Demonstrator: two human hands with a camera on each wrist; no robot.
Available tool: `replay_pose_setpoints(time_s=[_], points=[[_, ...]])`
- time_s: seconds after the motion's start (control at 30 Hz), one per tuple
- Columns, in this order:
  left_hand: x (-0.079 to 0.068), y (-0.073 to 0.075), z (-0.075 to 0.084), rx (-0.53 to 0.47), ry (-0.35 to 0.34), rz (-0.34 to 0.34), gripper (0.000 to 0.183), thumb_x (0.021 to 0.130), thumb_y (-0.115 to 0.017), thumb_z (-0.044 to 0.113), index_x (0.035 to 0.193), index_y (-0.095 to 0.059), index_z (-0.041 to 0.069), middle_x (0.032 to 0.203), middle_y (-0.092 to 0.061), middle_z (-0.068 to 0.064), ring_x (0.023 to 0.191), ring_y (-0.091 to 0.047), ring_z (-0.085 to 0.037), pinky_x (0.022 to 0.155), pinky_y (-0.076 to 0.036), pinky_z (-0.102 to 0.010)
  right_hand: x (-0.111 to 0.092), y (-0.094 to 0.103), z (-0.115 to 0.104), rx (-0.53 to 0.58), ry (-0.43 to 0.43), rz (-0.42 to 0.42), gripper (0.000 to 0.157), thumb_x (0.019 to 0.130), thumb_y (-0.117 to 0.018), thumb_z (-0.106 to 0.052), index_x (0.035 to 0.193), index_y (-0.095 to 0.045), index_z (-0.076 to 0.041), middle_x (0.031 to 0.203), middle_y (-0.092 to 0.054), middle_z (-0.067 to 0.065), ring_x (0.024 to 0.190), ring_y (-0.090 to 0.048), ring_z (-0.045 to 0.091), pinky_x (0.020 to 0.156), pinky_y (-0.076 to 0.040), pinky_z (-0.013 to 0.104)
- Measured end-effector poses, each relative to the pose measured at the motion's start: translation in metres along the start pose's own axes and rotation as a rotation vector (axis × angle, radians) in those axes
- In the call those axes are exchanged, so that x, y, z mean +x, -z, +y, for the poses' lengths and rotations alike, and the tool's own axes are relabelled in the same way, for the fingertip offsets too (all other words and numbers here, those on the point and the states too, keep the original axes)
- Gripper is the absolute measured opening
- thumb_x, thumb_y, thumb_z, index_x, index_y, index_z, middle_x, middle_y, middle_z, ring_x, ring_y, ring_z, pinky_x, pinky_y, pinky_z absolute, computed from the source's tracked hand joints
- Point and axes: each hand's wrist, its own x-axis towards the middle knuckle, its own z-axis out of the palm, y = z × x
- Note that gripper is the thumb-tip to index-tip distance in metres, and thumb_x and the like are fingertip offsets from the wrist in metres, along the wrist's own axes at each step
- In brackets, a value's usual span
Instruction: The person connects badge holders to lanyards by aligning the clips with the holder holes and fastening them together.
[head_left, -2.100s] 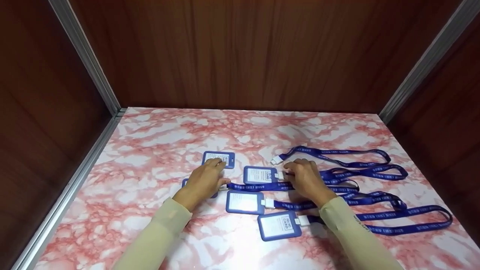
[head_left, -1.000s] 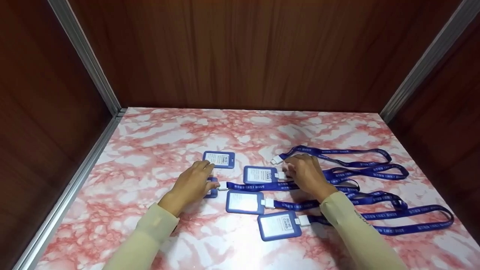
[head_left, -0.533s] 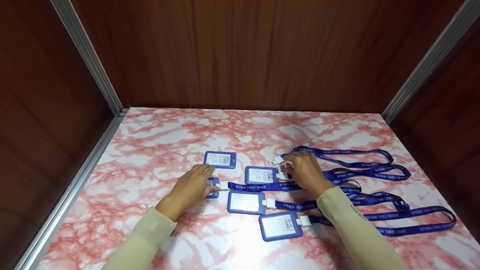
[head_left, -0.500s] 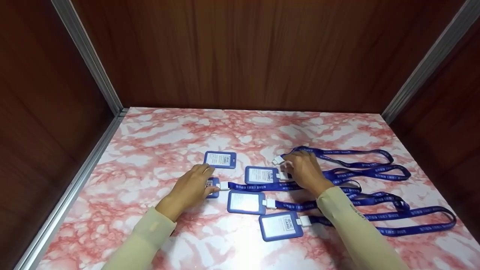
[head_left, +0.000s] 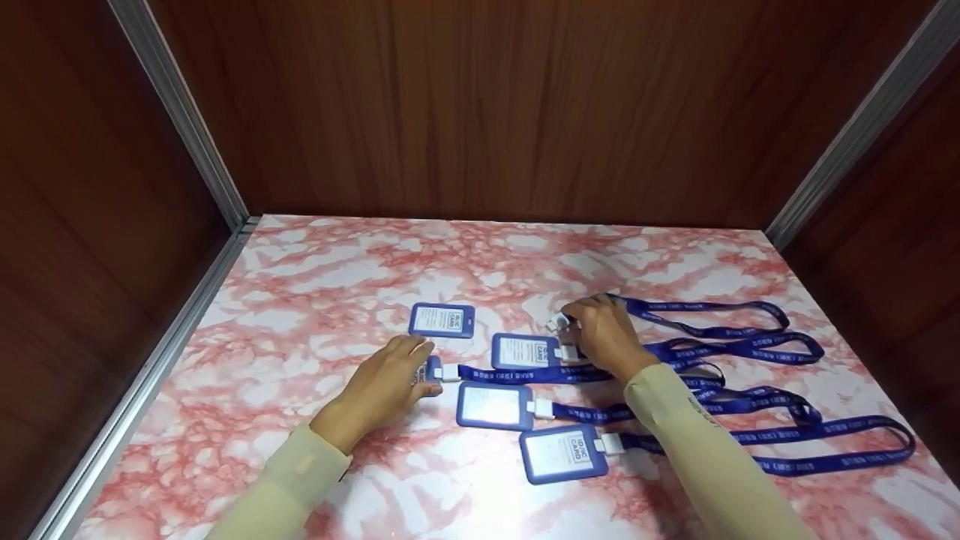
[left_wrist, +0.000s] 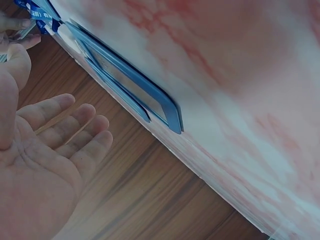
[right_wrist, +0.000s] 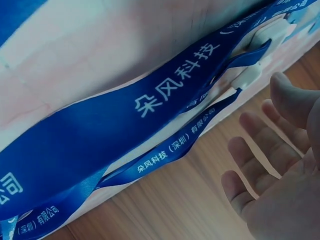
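Note:
My left hand (head_left: 379, 382) hovers with relaxed, spread fingers over a blue ID badge holder (head_left: 433, 369), most of which it covers. Just beyond its fingertips lies another badge holder (head_left: 441, 320), with no lanyard on it. In the left wrist view, the thumb and fingers are apart with nothing between them. My right hand (head_left: 606, 334) is at the white clip (head_left: 557, 323) of the farthest blue lanyard (head_left: 705, 306), which has no badge holder on it. The right wrist view shows its thumb and fingers parted beside the printed strap (right_wrist: 165, 90), holding nothing.
More badge holders clipped to lanyards lie in front: one by the right hand (head_left: 523, 351), one in the middle (head_left: 493, 406), one nearest (head_left: 564, 454). Their straps run right in loops. Dark wood panels (head_left: 495, 112) and metal rails (head_left: 180, 112) enclose the marbled table (head_left: 322, 255).
My left hand has drawn back left and nearer, uncovering the loose badge holder and the clip of the one below. My right hand has shifted slightly left and away, onto the farthest lanyard's clip end.

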Motion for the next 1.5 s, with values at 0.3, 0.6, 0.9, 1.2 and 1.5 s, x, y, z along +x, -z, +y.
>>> replay_pose_setpoints(time_s=[0.3, 0.6, 0.9, 1.2, 1.5], points=[[-0.004, 0.0, 0.0, -0.008, -0.038, 0.025, 0.074, 0.092, -0.074, 0.045, 0.15, -0.051, 0.004, 0.154, -0.048, -0.016, 0.146, -0.041, -0.034, 0.119, -0.033, -0.051, 0.005, -0.004, 0.001, -0.036, 0.011, -0.018, 0.023, 0.083, -0.08, -0.005, 0.105, -0.076, -0.009, 0.106, -0.074, 0.011, 0.105, -0.061, 0.038, 0.095, -0.041, 0.058], [-0.003, -0.001, 0.001, -0.01, -0.031, 0.014, 0.075, 0.093, -0.073, 0.047, 0.151, -0.051, 0.006, 0.155, -0.047, -0.015, 0.147, -0.039, -0.033, 0.12, -0.033, -0.051, 0.009, -0.011, 0.0, -0.062, 0.013, -0.046, 0.032, 0.083, -0.08, -0.006, 0.114, -0.075, -0.008, 0.115, -0.073, 0.012, 0.109, -0.061, 0.037, 0.098, -0.041, 0.059], [-0.002, -0.001, 0.001, -0.015, -0.024, 0.01, 0.075, 0.093, -0.073, 0.048, 0.151, -0.05, 0.007, 0.155, -0.047, -0.015, 0.147, -0.039, -0.033, 0.12, -0.032, -0.051, 0.012, -0.016, 0.0, -0.083, 0.021, -0.062, 0.027, 0.079, -0.08, -0.005, 0.105, -0.076, -0.012, 0.108, -0.075, 0.007, 0.104, -0.06, 0.034, 0.095, -0.041, 0.055], [-0.002, -0.003, 0.0, -0.005, -0.037, 0.013, 0.074, 0.092, -0.074, 0.046, 0.15, -0.051, 0.005, 0.154, -0.048, -0.016, 0.146, -0.04, -0.033, 0.12, -0.033, -0.05, 0.013, -0.02, 0.002, -0.104, 0.05, -0.027, 0.013, 0.079, -0.081, -0.005, 0.088, -0.074, -0.012, 0.093, -0.075, 0.007, 0.095, -0.061, 0.034, 0.089, -0.04, 0.055], [0.001, -0.002, 0.001, -0.012, -0.031, 0.004, 0.075, 0.093, -0.073, 0.047, 0.151, -0.05, 0.006, 0.156, -0.046, -0.014, 0.147, -0.038, -0.033, 0.12, -0.031, -0.051, 0.013, -0.021, 0.003, -0.087, 0.054, 0.004, 0.018, 0.075, -0.078, 0.001, 0.072, -0.065, -0.012, 0.082, -0.07, 0.007, 0.088, -0.062, 0.032, 0.089, -0.041, 0.055]])
